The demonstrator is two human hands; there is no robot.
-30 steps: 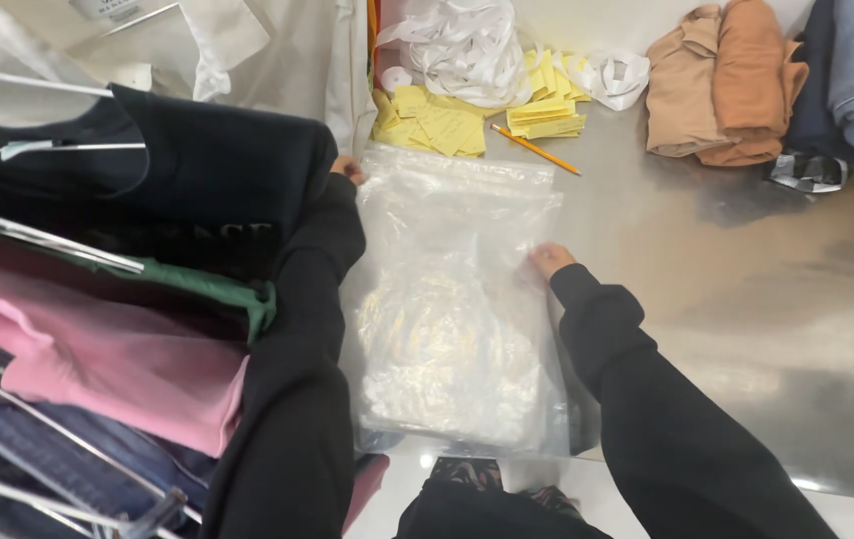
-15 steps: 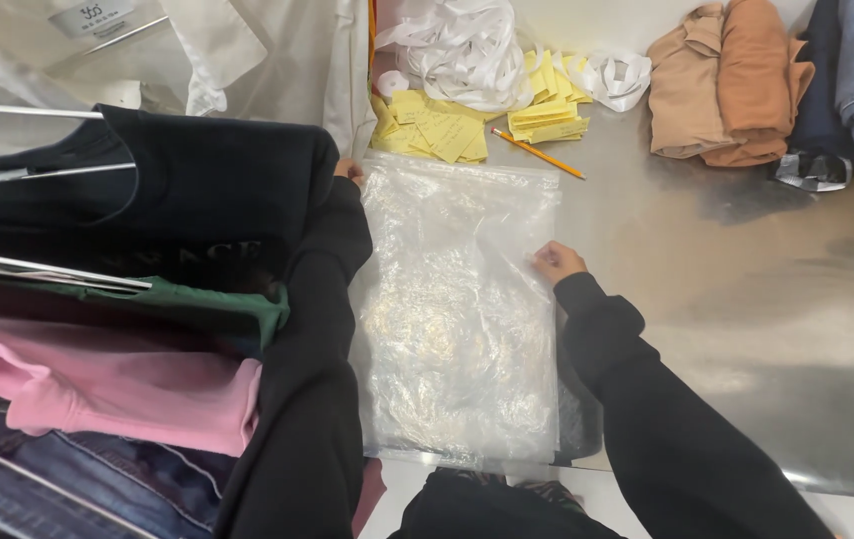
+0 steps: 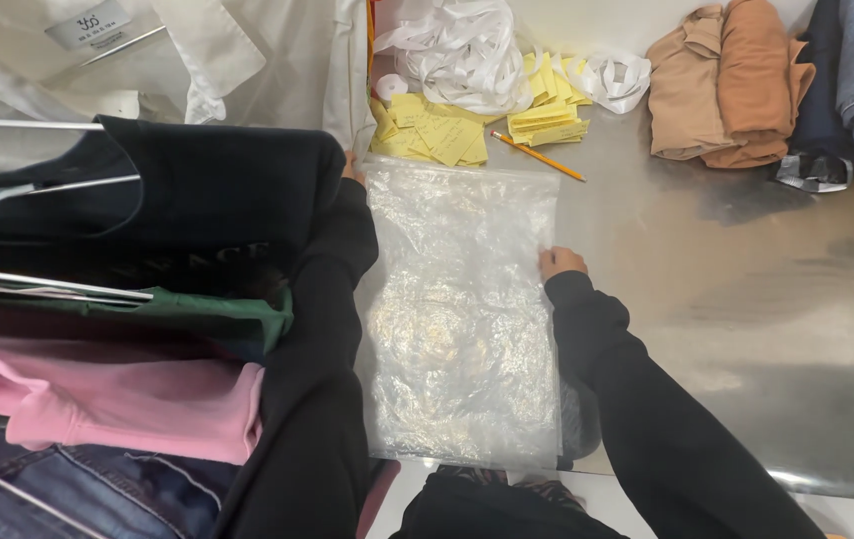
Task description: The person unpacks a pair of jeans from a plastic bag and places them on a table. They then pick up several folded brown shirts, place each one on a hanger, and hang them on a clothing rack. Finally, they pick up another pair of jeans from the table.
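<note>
A clear plastic bag point(image 3: 462, 299) with something pale inside lies flat on the grey metal table point(image 3: 746, 299) in front of me. My left hand point(image 3: 352, 170) is at the bag's far left corner, mostly hidden by my black sleeve. My right hand point(image 3: 559, 263) rests on the bag's right edge, fingers curled against the plastic. Whether either hand pinches the plastic is hard to tell.
Hanging clothes fill the left: a white shirt point(image 3: 197, 60), black top point(image 3: 147, 220), green and pink garments point(image 3: 127, 399), jeans. Yellow paper slips point(image 3: 447, 130), a pencil point(image 3: 539, 156), white ribbon point(image 3: 467, 50) lie beyond the bag. Folded tan and orange clothes point(image 3: 726, 90) sit at the far right.
My right hand has slid a little toward me along the bag's right edge. The bag lies flatter and straighter. The left hand stays at the far corner.
</note>
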